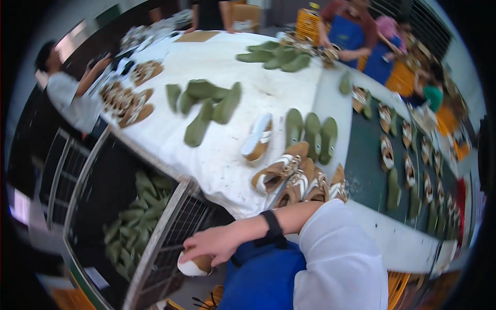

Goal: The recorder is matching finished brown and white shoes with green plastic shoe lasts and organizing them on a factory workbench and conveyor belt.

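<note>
My right hand (214,247), with a dark band at the wrist, reaches across my blue apron to the left. Its fingers are closed over a white and tan shoe (195,264) beside a wire-sided cart, below the table edge. Part of this shoe is hidden under the hand. My left hand does not show. On the white-covered table (217,160), a row of tan and white lace-up shoes (298,181) stands just beyond my forearm. Behind them are three green shoe lasts (311,135) and one tan and white shoe with a pale sole (258,137).
A wire cart (155,248) at the left holds many green lasts (137,222). More lasts (204,106) and shoes (126,103) lie across the table. Shoes and lasts line a dark green surface (367,170) at the right. Several people (346,33) are around the table.
</note>
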`<state>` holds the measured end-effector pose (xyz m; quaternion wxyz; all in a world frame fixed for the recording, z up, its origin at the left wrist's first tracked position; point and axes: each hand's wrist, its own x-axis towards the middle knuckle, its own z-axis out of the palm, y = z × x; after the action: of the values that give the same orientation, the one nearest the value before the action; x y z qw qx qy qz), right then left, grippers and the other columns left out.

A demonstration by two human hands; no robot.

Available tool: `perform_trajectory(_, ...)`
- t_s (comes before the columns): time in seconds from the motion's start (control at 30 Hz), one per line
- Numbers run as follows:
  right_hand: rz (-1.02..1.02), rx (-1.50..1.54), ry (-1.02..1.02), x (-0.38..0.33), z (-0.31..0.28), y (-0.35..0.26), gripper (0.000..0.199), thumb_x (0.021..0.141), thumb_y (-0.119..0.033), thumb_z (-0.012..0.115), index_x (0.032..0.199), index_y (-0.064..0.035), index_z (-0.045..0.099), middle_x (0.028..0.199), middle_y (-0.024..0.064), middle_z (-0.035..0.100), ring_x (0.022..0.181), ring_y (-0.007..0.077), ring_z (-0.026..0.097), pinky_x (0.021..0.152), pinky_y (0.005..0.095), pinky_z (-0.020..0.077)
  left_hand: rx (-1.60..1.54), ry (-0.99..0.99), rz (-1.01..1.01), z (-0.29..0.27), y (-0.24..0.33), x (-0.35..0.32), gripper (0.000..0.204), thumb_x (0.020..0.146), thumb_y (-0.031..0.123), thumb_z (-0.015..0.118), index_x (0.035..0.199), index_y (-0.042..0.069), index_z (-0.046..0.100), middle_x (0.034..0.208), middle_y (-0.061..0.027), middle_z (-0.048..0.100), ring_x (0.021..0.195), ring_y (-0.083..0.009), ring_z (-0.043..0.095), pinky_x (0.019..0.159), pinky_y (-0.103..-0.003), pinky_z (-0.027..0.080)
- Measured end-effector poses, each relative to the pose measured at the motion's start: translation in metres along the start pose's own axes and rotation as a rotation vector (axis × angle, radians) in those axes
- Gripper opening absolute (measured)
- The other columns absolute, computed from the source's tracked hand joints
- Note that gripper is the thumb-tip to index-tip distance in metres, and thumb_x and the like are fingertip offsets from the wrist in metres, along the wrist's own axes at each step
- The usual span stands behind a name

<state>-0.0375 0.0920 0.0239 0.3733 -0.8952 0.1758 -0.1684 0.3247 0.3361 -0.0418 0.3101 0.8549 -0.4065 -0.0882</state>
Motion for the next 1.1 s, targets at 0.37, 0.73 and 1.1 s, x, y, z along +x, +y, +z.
perform_trajectory(0.37,0.58,0.001,1.8,-0.187,-0.001,-0.074,0.078,0.076,-0.011,0.064,0.139,-0.0053,0.018,0.134,0.011,0.033,0.12,0.0207,0.037,0.101,0.0332,0.0303,-0.842,-1.189,0.481,0.151,0.332,0.13,0.047,0.083,0.008,0.054,0.125,-0.002,0.036,0.117,-0.0095,0.049,0.105,-0.0168,0.049,0.09,-0.028,0.038)
perform_trajectory(0.73,1.232,-0.248,2.253,-0.28,0.202,-0.051,0.095,0.067,-0.013,0.073,0.138,-0.0046,0.011,0.129,0.0197,0.036,0.119,0.0265,0.039,0.095,0.0338,0.0366,-0.367,-1.811,0.885,0.374,0.438,-0.015,0.032,0.086,0.02,0.056,0.11,0.0,0.051,0.1,-0.0113,0.06,0.09,-0.0159,0.058,0.077,-0.029,0.046)
perform_trajectory(1.1,1.261,0.292,1.648,-0.36,0.15,-0.093,0.062,0.078,-0.033,0.066,0.128,-0.008,0.038,0.112,0.0135,0.053,0.096,0.0206,0.056,0.083,0.0301,0.0452,-0.282,-1.292,1.053,0.39,0.457,-0.005,0.04,0.077,0.018,0.064,0.11,-0.002,0.053,0.089,-0.0132,0.062,0.078,-0.0232,0.06,0.071,-0.032,0.047)
